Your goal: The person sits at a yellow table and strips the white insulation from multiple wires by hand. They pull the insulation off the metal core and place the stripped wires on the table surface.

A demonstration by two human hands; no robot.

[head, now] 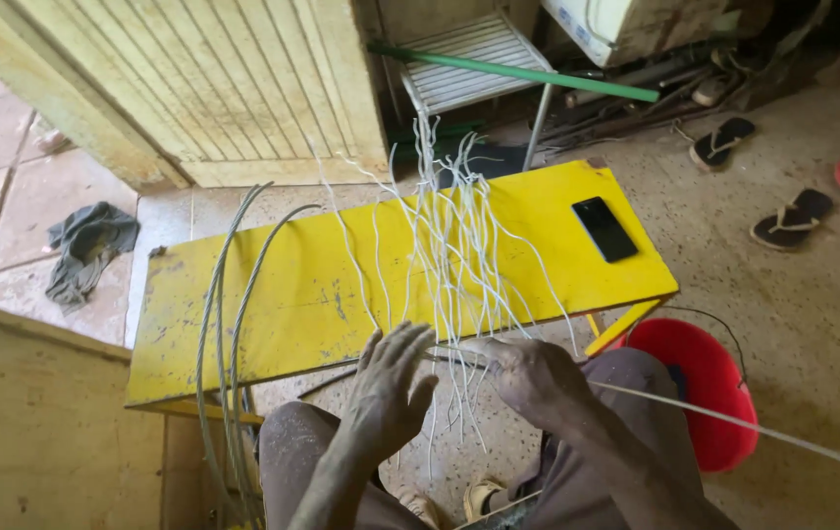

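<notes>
Daylight came from the doorway beyond the hands, upper left, leaving the yellow bench (341, 285) bright and evenly lit. Shadows were soft. The far right corner lay dim. Edges bowed slightly with wide-angle distortion. Both hands looked faintly blurred; elsewhere focus held.

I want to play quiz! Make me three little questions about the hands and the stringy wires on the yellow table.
1. True or false: the black phone lies on the yellow table.
2. Which is nearer the red bucket: A) the left hand or B) the right hand?
3. Fill in: the white wires fan out across the ____ table.

Key:
1. True. It lies flat near the table's far right corner.
2. B. The right hand grips the bundle where the wires meet, on the bucket's side; the left hand has its fingers spread beside it.
3. Yellow.
</notes>
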